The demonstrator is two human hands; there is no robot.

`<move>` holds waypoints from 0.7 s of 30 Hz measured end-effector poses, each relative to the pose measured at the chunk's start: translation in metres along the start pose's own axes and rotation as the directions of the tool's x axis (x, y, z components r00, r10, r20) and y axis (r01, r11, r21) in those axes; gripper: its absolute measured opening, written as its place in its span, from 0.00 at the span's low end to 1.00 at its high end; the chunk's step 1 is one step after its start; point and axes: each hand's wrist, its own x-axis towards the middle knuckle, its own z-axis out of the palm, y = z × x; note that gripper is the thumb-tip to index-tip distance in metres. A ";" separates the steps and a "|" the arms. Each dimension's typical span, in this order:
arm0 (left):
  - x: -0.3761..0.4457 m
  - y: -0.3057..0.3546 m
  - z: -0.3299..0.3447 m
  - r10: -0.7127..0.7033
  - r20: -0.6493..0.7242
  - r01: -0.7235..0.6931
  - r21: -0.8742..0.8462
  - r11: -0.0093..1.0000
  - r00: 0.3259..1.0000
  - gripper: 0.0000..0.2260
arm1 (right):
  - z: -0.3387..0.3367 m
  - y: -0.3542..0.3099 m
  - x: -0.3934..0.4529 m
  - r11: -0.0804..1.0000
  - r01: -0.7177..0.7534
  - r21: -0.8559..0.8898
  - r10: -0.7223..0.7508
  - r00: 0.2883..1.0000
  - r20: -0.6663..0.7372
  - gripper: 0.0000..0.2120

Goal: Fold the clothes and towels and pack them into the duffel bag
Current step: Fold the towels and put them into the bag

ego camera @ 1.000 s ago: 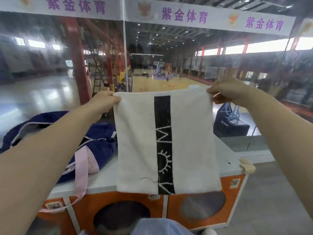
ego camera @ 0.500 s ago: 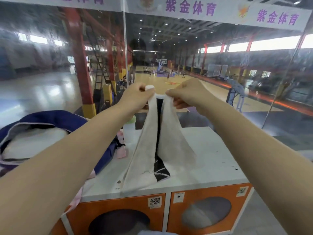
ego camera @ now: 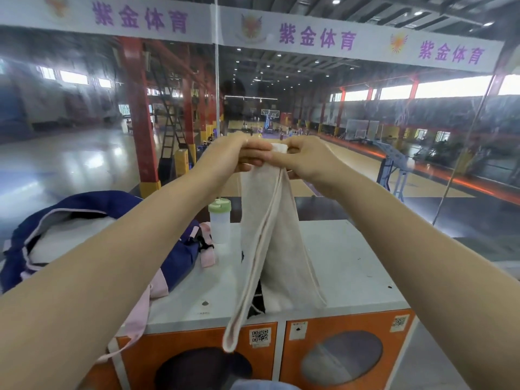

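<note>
Behind glass lies a sports hall; in front, a white surface (ego camera: 351,266) carries the open duffel (ego camera: 92,237), with something pale already inside, and a bottle (ego camera: 220,223). Packing looks partway done. Both hands, left (ego camera: 239,152) and right (ego camera: 302,157), pinch the towel (ego camera: 270,237) top together, folded in half lengthwise, its end hanging over the surface edge; it still needs folding smaller and packing.

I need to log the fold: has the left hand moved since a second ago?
Yes. The left hand has swung inward to meet the right hand at the towel top, now above the white cabinet top, right of the bottle.
</note>
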 end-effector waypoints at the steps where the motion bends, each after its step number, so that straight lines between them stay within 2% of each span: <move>1: 0.002 -0.003 -0.003 0.028 -0.090 -0.025 0.032 0.999 0.996 0.06 | -0.004 -0.003 -0.002 1.000 0.005 0.019 -0.005 1.000 0.024 0.20; 3: 0.001 -0.014 -0.012 0.151 -0.246 -0.097 0.218 0.971 0.957 0.08 | -0.012 -0.010 -0.004 0.999 0.034 0.021 -0.035 0.997 0.064 0.12; 4: -0.001 -0.022 -0.016 0.173 -0.273 -0.089 0.296 0.951 0.946 0.13 | -0.016 -0.015 -0.006 0.998 0.054 0.015 -0.055 0.995 0.084 0.10; 5: -0.001 -0.028 -0.021 0.131 -0.270 -0.046 0.301 0.953 0.954 0.20 | -0.021 -0.021 -0.008 0.997 0.068 0.018 -0.070 0.992 0.103 0.08; 6: -0.002 -0.036 -0.028 0.022 -0.232 0.029 0.215 0.976 0.972 0.25 | -0.025 -0.026 -0.009 0.997 0.075 0.033 -0.078 0.990 0.118 0.07; 8: -0.004 -0.045 -0.039 -0.193 -0.020 0.191 -0.069 0.979 0.981 0.25 | -0.033 -0.034 -0.010 0.995 0.069 0.076 -0.078 0.989 0.122 0.07; 10: -0.009 -0.048 -0.044 -0.245 0.165 0.277 -0.209 0.938 0.955 0.22 | -0.040 -0.039 -0.008 0.993 0.054 0.104 -0.066 0.992 0.107 0.08; 13: -0.006 -0.046 -0.046 -0.203 0.144 0.232 -0.236 0.944 0.969 0.20 | -0.054 -0.039 -0.003 0.997 0.039 0.069 -0.047 0.993 0.104 0.07; 16: 0.005 -0.031 -0.040 -0.155 0.039 0.158 -0.101 0.982 0.987 0.14 | -0.070 -0.030 0.007 0.972 0.060 -0.227 -0.045 0.996 0.072 0.07; 19: 0.021 -0.007 -0.022 -0.041 -0.035 0.043 0.061 0.997 0.999 0.07 | -0.077 -0.018 0.022 0.898 0.064 -0.435 -0.096 0.994 -0.051 0.09; 21: 0.034 0.011 -0.008 0.059 -0.078 -0.049 0.133 0.990 0.995 0.11 | -0.081 -0.015 0.034 0.884 0.046 -0.464 -0.153 0.969 -0.194 0.08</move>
